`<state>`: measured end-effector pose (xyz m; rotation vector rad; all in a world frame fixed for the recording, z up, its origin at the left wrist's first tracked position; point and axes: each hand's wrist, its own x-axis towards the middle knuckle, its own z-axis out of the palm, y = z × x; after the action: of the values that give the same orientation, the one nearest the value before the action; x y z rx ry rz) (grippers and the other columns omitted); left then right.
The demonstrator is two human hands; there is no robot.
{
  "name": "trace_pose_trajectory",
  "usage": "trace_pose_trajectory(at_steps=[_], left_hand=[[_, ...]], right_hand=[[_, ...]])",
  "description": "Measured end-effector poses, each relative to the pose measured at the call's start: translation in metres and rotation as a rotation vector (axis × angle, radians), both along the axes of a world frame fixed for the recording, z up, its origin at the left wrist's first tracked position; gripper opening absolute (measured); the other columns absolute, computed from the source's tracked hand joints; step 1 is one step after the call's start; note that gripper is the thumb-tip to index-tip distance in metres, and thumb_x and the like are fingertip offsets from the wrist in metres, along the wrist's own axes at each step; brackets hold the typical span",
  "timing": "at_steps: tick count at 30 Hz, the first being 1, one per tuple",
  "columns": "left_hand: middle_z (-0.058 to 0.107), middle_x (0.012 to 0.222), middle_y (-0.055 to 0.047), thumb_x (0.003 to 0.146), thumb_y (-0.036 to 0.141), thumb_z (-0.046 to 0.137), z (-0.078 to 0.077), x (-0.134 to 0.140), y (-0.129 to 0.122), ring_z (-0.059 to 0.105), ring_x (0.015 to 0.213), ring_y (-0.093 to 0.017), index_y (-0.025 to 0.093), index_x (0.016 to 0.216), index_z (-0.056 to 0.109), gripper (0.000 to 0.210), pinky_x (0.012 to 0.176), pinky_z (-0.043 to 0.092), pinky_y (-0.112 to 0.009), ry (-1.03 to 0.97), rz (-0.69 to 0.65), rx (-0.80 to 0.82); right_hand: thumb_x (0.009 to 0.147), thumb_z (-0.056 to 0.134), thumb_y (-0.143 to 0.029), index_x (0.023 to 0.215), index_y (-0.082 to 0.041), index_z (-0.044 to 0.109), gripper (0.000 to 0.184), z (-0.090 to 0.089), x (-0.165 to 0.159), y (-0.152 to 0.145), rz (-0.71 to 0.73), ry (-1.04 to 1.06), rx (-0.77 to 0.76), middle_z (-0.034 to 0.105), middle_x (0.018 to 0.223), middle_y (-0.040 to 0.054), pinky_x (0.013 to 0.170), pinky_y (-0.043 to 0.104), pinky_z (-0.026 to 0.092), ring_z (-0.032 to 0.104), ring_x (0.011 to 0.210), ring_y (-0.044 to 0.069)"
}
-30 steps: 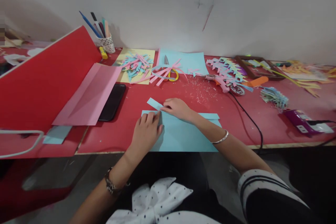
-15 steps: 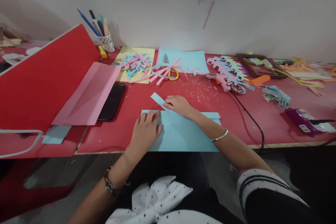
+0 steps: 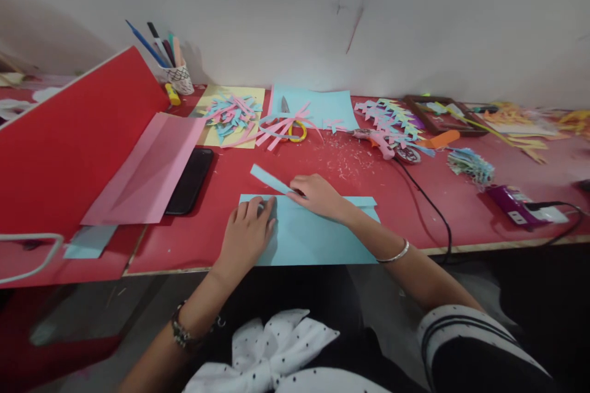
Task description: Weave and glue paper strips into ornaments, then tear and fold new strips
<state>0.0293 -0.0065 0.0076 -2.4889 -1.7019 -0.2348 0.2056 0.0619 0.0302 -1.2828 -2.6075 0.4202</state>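
A light blue paper sheet (image 3: 318, 239) lies at the table's front edge, with a narrow band folded along its far side. My left hand (image 3: 249, 227) rests on the sheet's left part, palm down, fingers loosely bent and apart. Between the thumb and fingers of my right hand (image 3: 318, 195) is a blue paper strip (image 3: 270, 178). The strip sticks out to the left, slanting past the sheet's far edge. The right hand also touches the fold, and its fingers hide the strip's other end.
Behind are cut paper pieces (image 3: 233, 115), scissors (image 3: 297, 131), pink strips (image 3: 302, 118) and a pink glue gun (image 3: 375, 140) with a black cord. A phone (image 3: 190, 181), pink paper (image 3: 147, 178) and a red board (image 3: 83, 141) lie left. A purple power strip (image 3: 514, 204) sits right.
My right hand has slid slightly right along the fold, and the strip now lies at a flatter slant. The left hand stays on the sheet. The whole view has shifted a little.
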Motion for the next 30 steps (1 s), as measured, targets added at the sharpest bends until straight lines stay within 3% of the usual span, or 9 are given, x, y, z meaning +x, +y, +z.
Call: trace_pose_trajectory(at_steps=[8, 15, 22, 27, 30], left_hand=[[0.047, 0.130, -0.008, 0.088, 0.029, 0.027, -0.012, -0.022, 0.000, 0.043, 0.118, -0.022, 0.020, 0.124, 0.046, 0.043, 0.096, 0.037, -0.039, -0.064, -0.091, 0.055], [0.039, 0.136, -0.007, 0.087, 0.031, 0.025, -0.008, -0.023, -0.001, 0.039, 0.122, -0.023, 0.019, 0.128, 0.042, 0.046, 0.098, 0.034, -0.044, -0.046, -0.060, -0.017], [0.039, 0.135, -0.007, 0.086, 0.030, 0.028, -0.003, -0.021, -0.002, 0.040, 0.122, -0.023, 0.019, 0.127, 0.042, 0.045, 0.098, 0.035, -0.045, -0.049, -0.051, -0.037], [0.039, 0.135, -0.007, 0.085, 0.029, 0.029, -0.001, -0.025, -0.002, 0.040, 0.122, -0.024, 0.018, 0.127, 0.043, 0.045, 0.097, 0.035, -0.045, -0.028, -0.028, -0.052], [0.039, 0.135, -0.007, 0.085, 0.029, 0.030, -0.002, -0.029, -0.002, 0.040, 0.122, -0.024, 0.018, 0.127, 0.043, 0.045, 0.097, 0.036, -0.045, -0.020, -0.005, -0.050]], right_hand=[[0.087, 0.039, -0.028, 0.061, -0.014, 0.051, 0.032, -0.006, -0.001, 0.011, 0.043, -0.046, -0.042, 0.050, 0.065, 0.0000, 0.059, 0.023, 0.023, 0.041, 0.061, 0.009], [0.087, 0.039, -0.027, 0.068, -0.015, 0.056, 0.029, -0.008, -0.001, 0.013, -0.004, -0.136, -0.028, 0.054, 0.071, 0.0009, 0.065, 0.026, 0.022, 0.044, 0.067, 0.010], [0.084, 0.042, -0.028, 0.059, -0.015, 0.051, 0.029, -0.006, 0.007, 0.021, -0.094, -0.092, 0.003, 0.049, 0.064, -0.0010, 0.062, 0.025, 0.022, 0.040, 0.060, 0.009], [0.079, 0.050, -0.039, 0.063, -0.016, 0.048, 0.028, 0.001, 0.010, 0.003, -0.079, -0.001, -0.015, 0.048, 0.064, -0.0021, 0.063, 0.024, 0.025, 0.040, 0.060, 0.009], [0.081, 0.049, -0.033, 0.065, -0.016, 0.049, 0.024, 0.000, 0.010, -0.009, -0.032, -0.018, 0.030, 0.050, 0.068, -0.0011, 0.072, 0.026, 0.028, 0.043, 0.066, 0.011]])
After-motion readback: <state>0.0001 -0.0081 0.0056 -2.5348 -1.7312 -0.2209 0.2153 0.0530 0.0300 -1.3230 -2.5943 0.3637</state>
